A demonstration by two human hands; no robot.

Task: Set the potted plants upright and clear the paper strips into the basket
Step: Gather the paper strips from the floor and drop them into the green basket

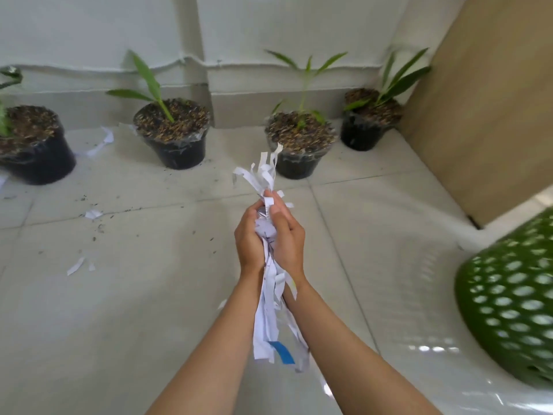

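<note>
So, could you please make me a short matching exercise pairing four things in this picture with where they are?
Things:
1. paper bundle
2. basket
3. loose strips
4. pots

Places:
A. along the wall, upright
B. lower right edge
C. on the tiles at left
D. pressed between both hands

Pairs: 1-D, 2-B, 3-C, 4-A

Head camera looked forward and down from above the tiled floor (149,295), facing the wall (269,31), hands close below.
</note>
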